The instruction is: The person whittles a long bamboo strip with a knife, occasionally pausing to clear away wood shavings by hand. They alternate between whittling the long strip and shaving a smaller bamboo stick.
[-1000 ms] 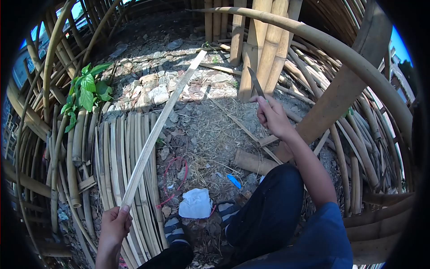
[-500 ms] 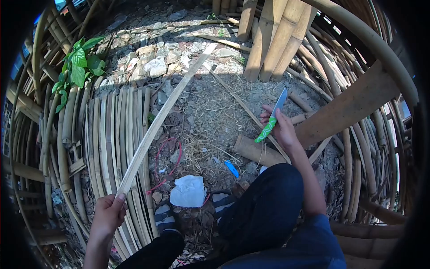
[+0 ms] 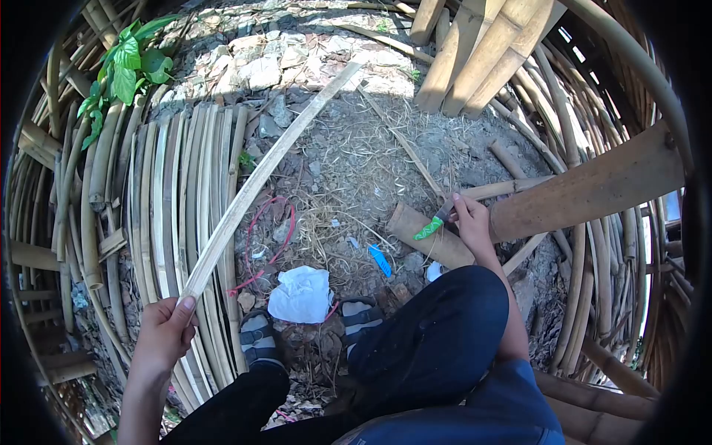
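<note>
My left hand point(image 3: 166, 331), closed at the lower left, pinches the near end of a long flat bamboo strip point(image 3: 256, 179). The strip slants up and away to the right over the ground. On the right side, my right hand point(image 3: 472, 225) is closed on a knife with a patterned green handle point(image 3: 429, 228). The handle points to the lower left, and most of the blade is hard to make out by the fingers. Below the knife lies a short, wide bamboo piece point(image 3: 428, 239). Beside my left hand, a row of split bamboo strips point(image 3: 180, 193) lies on the ground.
A thick bamboo pole point(image 3: 586, 194) slants in from the right, near my right hand. Cut bamboo pieces point(image 3: 482, 63) stand at the back. White crumpled material point(image 3: 300, 295), a blue object point(image 3: 380, 260) and pink string point(image 3: 291, 222) lie before my feet. A leafy plant point(image 3: 124, 63) grows at the upper left.
My right hand has turned the knife, so the blade no longer points up and away. The left hand still holds the bamboo strip, and the camera view has shifted slightly.
</note>
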`<state>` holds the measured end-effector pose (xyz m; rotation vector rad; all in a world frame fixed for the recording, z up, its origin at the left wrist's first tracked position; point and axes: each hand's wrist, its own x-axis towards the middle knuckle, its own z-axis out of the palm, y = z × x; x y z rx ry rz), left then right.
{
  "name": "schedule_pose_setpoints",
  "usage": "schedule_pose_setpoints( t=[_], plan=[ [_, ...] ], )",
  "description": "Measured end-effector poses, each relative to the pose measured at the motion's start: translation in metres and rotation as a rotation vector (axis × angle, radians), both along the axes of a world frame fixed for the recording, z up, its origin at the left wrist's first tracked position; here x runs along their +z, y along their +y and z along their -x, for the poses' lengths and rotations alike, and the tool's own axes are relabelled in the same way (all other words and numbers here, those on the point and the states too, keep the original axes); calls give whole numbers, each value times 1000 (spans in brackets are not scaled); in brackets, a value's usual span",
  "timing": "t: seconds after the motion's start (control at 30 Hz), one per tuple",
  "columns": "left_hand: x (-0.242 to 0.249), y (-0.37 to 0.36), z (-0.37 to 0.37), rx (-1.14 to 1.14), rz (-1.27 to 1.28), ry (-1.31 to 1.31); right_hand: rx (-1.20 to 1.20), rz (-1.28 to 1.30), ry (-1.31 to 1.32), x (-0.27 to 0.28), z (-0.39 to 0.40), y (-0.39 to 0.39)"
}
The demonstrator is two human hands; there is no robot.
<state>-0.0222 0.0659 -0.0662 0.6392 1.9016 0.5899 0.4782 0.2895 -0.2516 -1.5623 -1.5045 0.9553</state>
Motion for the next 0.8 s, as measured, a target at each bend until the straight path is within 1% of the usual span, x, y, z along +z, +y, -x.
schedule_pose_setpoints(
  t=[0.13,0.2,0.23,0.3,0.33,0.4,0.53,0.57,0.63,0.67,0.73,0.8],
  plan=[
    [1,0,-2,2,18,-2,53,22,-70,9,0,-6],
    [1,-1,-2,-9,9,-5,35,-137,-171,18,8,-12],
    [1,0,-2,-10,11,-4,34,-135,-170,25,10,-14],
    [1,0,-3,5,9,1,51,-443,-421,41,18,-19],
    [2,0,-3,3,13,1,50,-439,-421,41,22,-21],
    [3,0,-4,7,8,-10,37,-589,-438,40,29,-25],
    [3,-1,-4,4,0,3,78,-623,-466,19,25,-29],
    [4,-1,-5,-3,-6,-1,83,-623,-463,23,27,-29],
    [5,-2,-5,-15,-5,-4,83,-515,-468,27,27,-32],
    [5,-2,-5,-6,-6,-8,80,-515,-469,26,25,-31],
    [4,0,-6,-1,-12,-14,159,-554,-548,24,21,-25],
    [4,-1,-6,-7,-7,0,175,-563,-555,27,21,-24]
  ],
)
